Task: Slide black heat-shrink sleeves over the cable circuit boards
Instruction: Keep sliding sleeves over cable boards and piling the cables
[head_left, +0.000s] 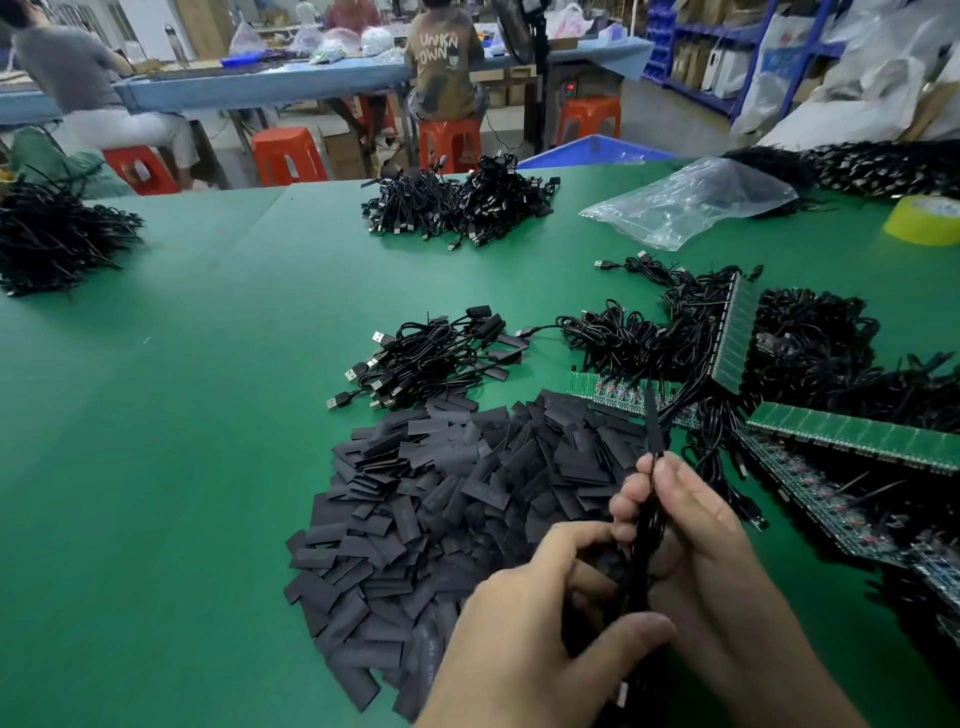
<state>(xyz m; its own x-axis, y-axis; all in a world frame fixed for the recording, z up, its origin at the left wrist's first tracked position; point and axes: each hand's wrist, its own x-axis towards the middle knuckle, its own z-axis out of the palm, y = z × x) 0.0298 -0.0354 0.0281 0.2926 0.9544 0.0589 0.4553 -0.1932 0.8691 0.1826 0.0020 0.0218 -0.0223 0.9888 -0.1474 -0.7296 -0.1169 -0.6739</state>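
A wide heap of flat black heat-shrink sleeves (457, 499) lies on the green table in front of me. My right hand (696, 551) grips a bundle of black cables (641, 561), and its fingertips pinch one black sleeve (652, 421) that stands edge-on above the fingers. My left hand (540, 623) curls round the lower part of the same cable bundle, thumb across the front. Green circuit board strips (852, 434) with attached cables lie at the right. A small pile of sleeved cables with USB plugs (431, 358) sits beyond the sleeve heap.
More cable piles lie at the table's far middle (457, 205), far left (52, 239) and far right (883, 166). A clear plastic bag (691, 202) and a yellow tape roll (924, 221) sit at the back right. Seated people and red stools are beyond the table.
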